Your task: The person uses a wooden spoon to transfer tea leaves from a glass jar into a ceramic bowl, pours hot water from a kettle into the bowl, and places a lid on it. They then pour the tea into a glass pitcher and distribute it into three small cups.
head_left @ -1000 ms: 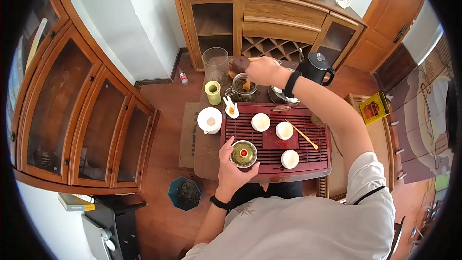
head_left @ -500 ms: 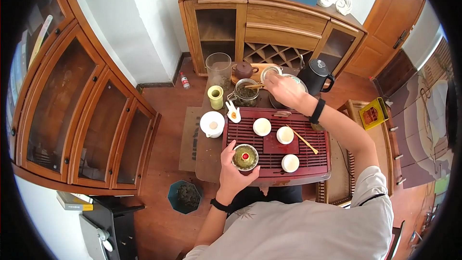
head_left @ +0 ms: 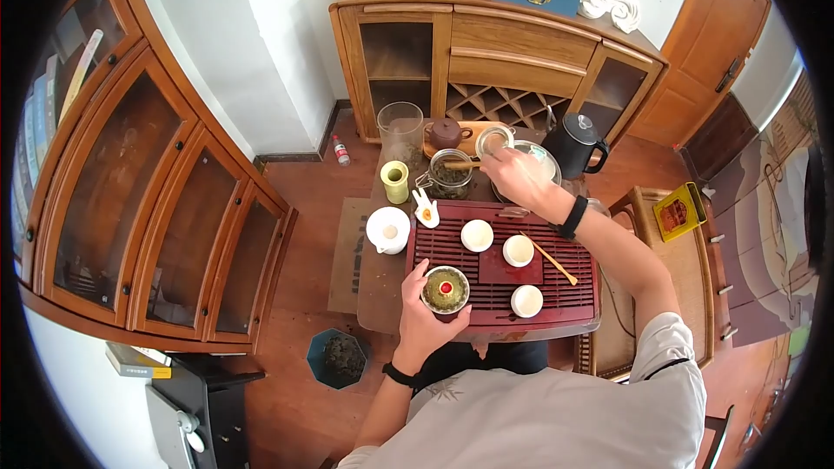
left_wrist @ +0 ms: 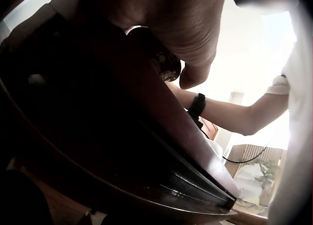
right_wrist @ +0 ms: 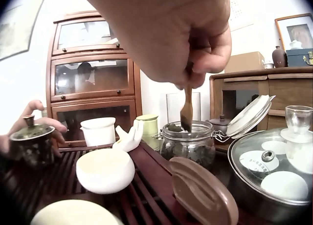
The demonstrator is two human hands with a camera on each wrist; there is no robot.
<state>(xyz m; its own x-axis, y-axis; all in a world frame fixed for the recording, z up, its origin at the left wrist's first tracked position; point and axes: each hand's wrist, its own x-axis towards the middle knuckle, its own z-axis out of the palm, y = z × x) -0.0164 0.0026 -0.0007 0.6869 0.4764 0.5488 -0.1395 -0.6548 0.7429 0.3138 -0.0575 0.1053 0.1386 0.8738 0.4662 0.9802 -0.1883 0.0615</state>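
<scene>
My left hand (head_left: 424,317) curls its fingers and thumb around a lidded tea bowl, a gaiwan (head_left: 445,290), at the front left of the slatted tea tray (head_left: 565,307). The bowl is dark, with a patterned lid and a small knob. In the right wrist view, my right hand (right_wrist: 195,44) pinches a wooden tea scoop (right_wrist: 187,110) that points down. Its tip sits at the mouth of an open glass clip-top jar (right_wrist: 188,146) of dark tea leaves. The jar's lid (right_wrist: 252,115) is swung back to the right.
Several white cups (head_left: 477,235) and a thin wooden stick (head_left: 554,262) lie on the tray. Left of it are a white pitcher (head_left: 387,230), a white hand-shaped ornament (head_left: 426,208) and a green vase (head_left: 394,181). Behind stand a brown teapot (head_left: 446,132) and black kettle (head_left: 577,146).
My right hand has drawn back to the right of the jar, and the scoop has tipped from steep to nearly level in the head view. My left hand stays around the gaiwan.
</scene>
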